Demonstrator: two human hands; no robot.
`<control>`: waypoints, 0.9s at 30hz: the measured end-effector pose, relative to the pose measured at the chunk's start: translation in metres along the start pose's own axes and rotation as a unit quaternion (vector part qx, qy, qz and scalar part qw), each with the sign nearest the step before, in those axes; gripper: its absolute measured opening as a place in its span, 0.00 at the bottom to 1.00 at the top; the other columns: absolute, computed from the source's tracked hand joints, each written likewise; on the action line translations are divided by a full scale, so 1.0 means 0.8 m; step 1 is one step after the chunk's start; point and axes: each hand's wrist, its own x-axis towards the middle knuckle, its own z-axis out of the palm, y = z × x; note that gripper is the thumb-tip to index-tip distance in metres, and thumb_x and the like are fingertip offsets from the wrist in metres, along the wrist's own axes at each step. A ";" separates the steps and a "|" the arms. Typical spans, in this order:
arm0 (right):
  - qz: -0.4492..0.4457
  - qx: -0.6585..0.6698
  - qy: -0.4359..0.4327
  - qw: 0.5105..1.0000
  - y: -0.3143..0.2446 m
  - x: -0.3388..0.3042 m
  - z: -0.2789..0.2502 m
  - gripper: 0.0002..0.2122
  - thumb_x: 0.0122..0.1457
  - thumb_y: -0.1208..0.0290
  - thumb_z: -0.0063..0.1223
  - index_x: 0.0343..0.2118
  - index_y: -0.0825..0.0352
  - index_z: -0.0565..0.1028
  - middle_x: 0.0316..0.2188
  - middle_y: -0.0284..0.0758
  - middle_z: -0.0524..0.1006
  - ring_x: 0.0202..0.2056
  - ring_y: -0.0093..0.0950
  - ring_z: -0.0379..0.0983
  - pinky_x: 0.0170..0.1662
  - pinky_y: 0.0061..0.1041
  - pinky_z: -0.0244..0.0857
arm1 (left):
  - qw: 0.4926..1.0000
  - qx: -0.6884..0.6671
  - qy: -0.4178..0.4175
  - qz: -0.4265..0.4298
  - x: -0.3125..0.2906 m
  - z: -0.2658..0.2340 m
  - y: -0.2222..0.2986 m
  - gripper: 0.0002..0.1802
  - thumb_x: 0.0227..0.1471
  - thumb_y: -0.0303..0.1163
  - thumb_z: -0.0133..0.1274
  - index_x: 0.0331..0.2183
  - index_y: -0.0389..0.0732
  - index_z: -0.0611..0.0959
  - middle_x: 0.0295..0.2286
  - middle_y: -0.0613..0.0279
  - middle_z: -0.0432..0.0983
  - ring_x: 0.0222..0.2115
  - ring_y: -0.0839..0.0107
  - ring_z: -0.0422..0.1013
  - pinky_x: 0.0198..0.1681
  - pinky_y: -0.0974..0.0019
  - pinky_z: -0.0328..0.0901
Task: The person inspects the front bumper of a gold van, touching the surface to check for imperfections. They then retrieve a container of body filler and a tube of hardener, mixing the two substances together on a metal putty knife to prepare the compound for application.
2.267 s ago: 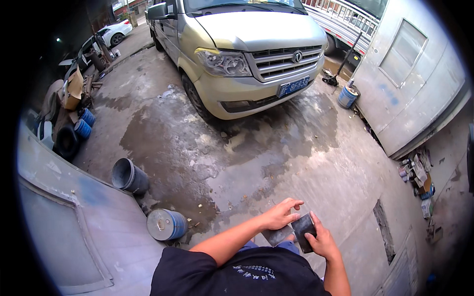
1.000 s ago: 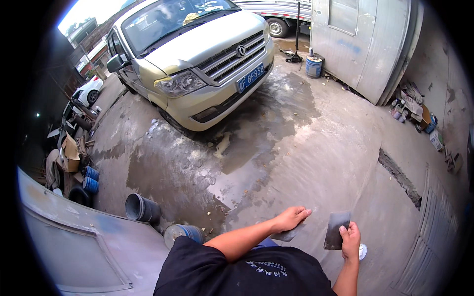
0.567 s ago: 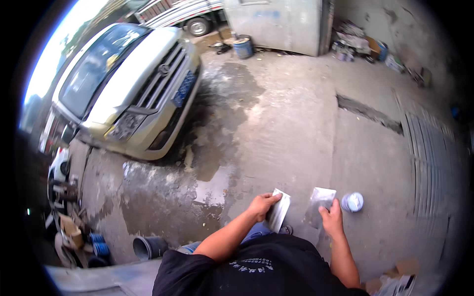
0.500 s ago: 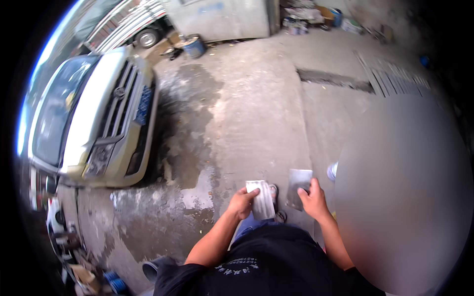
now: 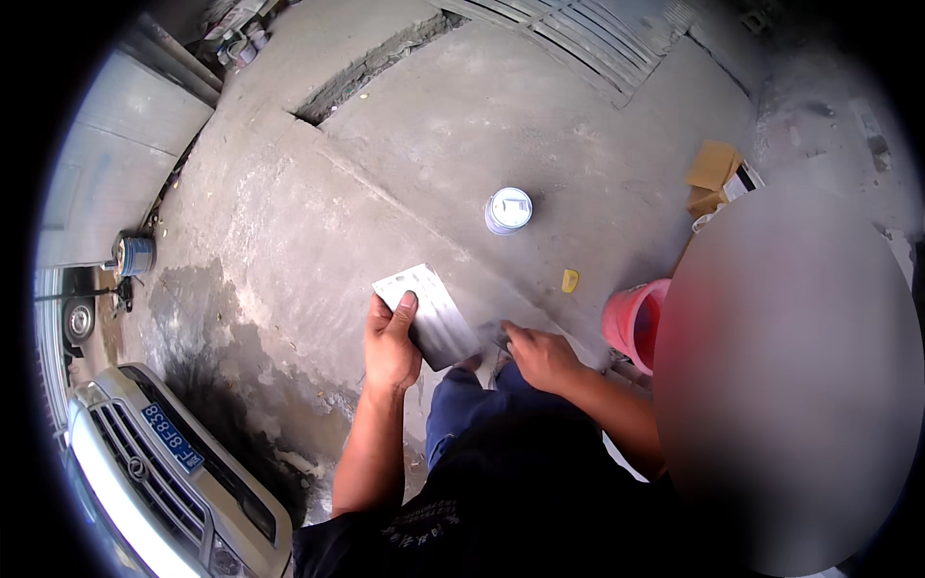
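Note:
My left hand (image 5: 391, 349) grips a flat, pale grey rectangular plate (image 5: 441, 318), its thumb pressed on the upper face and the fingers underneath. Light streaks run along the plate. Close by on the right, my right hand (image 5: 547, 361) is closed on a thin dark flat piece (image 5: 494, 335), which is blurred and seen nearly edge-on. That piece sits beside the plate's lower right corner; whether they touch I cannot tell. Both hands are in front of my body, above my legs.
Ahead on the concrete floor stands a white-lidded can (image 5: 509, 210), with a yellow piece (image 5: 570, 280) nearer. To the right are a red bucket (image 5: 626, 323) and a cardboard box (image 5: 713, 173). A van (image 5: 164, 472) is at lower left, and a trench (image 5: 376, 67) lies farther off. A blurred oval hides the right side.
My view has swung right, so the van is now lower left and the can and bucket show. The hands have come closer together, and the right hand's piece has turned from face-on to nearly edge-on.

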 end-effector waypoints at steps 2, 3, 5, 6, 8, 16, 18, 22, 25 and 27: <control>0.092 0.139 0.066 0.984 0.007 0.012 -0.032 0.13 0.61 0.70 0.49 0.45 0.69 0.69 0.26 0.35 0.76 0.27 0.27 0.73 0.31 0.27 0.67 | 0.999 0.012 -0.029 -0.038 0.021 0.019 0.006 0.13 0.58 0.24 0.46 0.46 0.35 0.70 0.40 0.56 0.75 0.40 0.69 0.72 0.46 0.63 0.67; 0.104 0.263 0.077 0.956 0.017 0.016 -0.047 0.12 0.61 0.69 0.50 0.43 0.69 0.69 0.26 0.32 0.75 0.27 0.23 0.71 0.31 0.24 0.66 | 0.997 0.008 -0.029 -0.069 0.030 0.027 0.003 0.12 0.58 0.23 0.45 0.45 0.35 0.71 0.39 0.57 0.75 0.40 0.68 0.72 0.46 0.63 0.67; 0.106 0.481 -0.009 0.870 0.018 0.016 -0.090 0.10 0.61 0.67 0.53 0.37 0.69 0.69 0.25 0.24 0.70 0.28 0.12 0.62 0.32 0.16 0.59 | 0.992 0.009 -0.062 -0.109 0.044 0.045 -0.011 0.12 0.58 0.23 0.45 0.46 0.35 0.71 0.39 0.57 0.75 0.40 0.69 0.72 0.46 0.64 0.67; 0.059 0.463 -0.053 0.883 0.024 0.016 -0.089 0.10 0.61 0.67 0.53 0.36 0.69 0.69 0.25 0.25 0.69 0.28 0.12 0.62 0.32 0.16 0.58 | 0.989 0.007 -0.075 -0.128 0.047 0.053 -0.019 0.12 0.58 0.23 0.45 0.46 0.35 0.70 0.39 0.57 0.75 0.40 0.69 0.72 0.46 0.64 0.67; 0.066 0.455 -0.111 0.881 0.043 0.025 -0.098 0.10 0.61 0.68 0.53 0.37 0.69 0.69 0.26 0.26 0.70 0.29 0.14 0.64 0.34 0.16 0.60 | 0.985 0.012 -0.109 -0.136 0.048 0.077 -0.035 0.12 0.58 0.22 0.44 0.46 0.35 0.70 0.40 0.57 0.75 0.40 0.69 0.72 0.45 0.65 0.67; 0.142 0.444 -0.010 0.885 0.177 0.011 -0.112 0.14 0.57 0.64 0.57 0.34 0.71 0.71 0.24 0.36 0.74 0.29 0.20 0.70 0.33 0.25 0.65 | 0.971 0.239 -0.019 -0.015 0.061 0.148 -0.082 0.12 0.59 0.26 0.45 0.45 0.35 0.71 0.39 0.60 0.74 0.39 0.75 0.69 0.45 0.69 0.63; 0.072 0.309 -0.030 0.948 0.178 0.013 -0.113 0.16 0.56 0.61 0.58 0.36 0.70 0.71 0.26 0.40 0.74 0.31 0.21 0.71 0.35 0.25 0.65 | 0.950 0.310 -0.029 -0.003 0.060 0.151 -0.106 0.12 0.59 0.29 0.46 0.43 0.33 0.70 0.35 0.59 0.75 0.36 0.74 0.70 0.41 0.69 0.65; 0.215 0.479 0.207 0.825 0.237 0.081 -0.144 0.13 0.61 0.62 0.52 0.33 0.70 0.71 0.24 0.28 0.72 0.28 0.17 0.66 0.33 0.20 0.63 | 0.850 0.514 -0.114 -0.016 0.050 0.164 -0.131 0.14 0.56 0.32 0.53 0.38 0.31 0.72 0.29 0.57 0.77 0.32 0.73 0.70 0.37 0.66 0.66; 0.152 0.445 0.135 0.872 0.251 0.072 -0.149 0.16 0.59 0.62 0.55 0.38 0.72 0.70 0.24 0.29 0.71 0.28 0.17 0.66 0.32 0.19 0.63 | 0.912 0.400 -0.080 -0.037 0.062 0.159 -0.151 0.15 0.57 0.37 0.52 0.38 0.32 0.76 0.27 0.64 0.76 0.27 0.76 0.68 0.34 0.70 0.65; 0.154 0.381 0.086 0.907 0.269 0.052 -0.119 0.19 0.57 0.60 0.57 0.41 0.72 0.70 0.25 0.37 0.75 0.28 0.24 0.73 0.33 0.24 0.66 | 0.934 0.341 -0.040 -0.098 0.072 0.156 -0.153 0.16 0.60 0.41 0.48 0.30 0.37 0.76 0.22 0.68 0.71 0.23 0.79 0.64 0.28 0.72 0.60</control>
